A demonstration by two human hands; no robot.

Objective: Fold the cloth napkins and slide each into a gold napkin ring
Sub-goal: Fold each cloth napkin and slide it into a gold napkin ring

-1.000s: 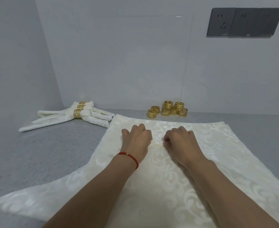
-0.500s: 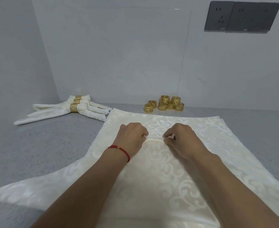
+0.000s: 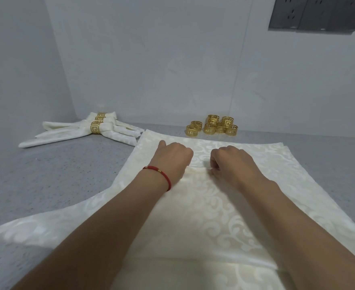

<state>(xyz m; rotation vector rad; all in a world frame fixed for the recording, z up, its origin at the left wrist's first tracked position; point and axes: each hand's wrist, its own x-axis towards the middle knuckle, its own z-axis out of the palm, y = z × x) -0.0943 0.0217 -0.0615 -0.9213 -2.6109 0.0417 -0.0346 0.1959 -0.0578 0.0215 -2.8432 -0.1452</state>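
Pinched between both hands: a small raised ridge of cream cloth (image 3: 197, 171) at the middle of the spread napkin (image 3: 203, 216). Left hand (image 3: 173, 159) knuckles-up, fingers curled under and gripping the left end of the ridge; thin red cord bracelet (image 3: 162, 174) around that wrist. Right hand (image 3: 233, 163) likewise curled, fingertips closed on the right end of the same ridge. Hands close together, not touching, with the pleat bridging the gap between them.

Napkin itself: cream damask with a scrolling leaf pattern, lying flat across the grey speckled counter (image 3: 57, 174), filling the near and middle ground. Far edge doubled, showing a second layer just beyond the first at the far right. A horizontal crease or folded hem across the near part, below the forearms. Near-left corner trailing out toward the left edge of view.

Just beyond the far edge of the napkin, against the wall: a cluster of loose gold napkin rings (image 3: 213, 126), pierced with a key-fret pattern, some stacked on others. Exact count hard to tell.

Far left, in the corner of the counter: a pile of finished napkins (image 3: 82, 132), each rolled and drawn through a gold ring (image 3: 97, 127), tails fanning out to left and right.

Behind: plain pale wall (image 3: 151, 59). Upper right: dark grey socket panel (image 3: 318, 13), partly cut off by the frame.
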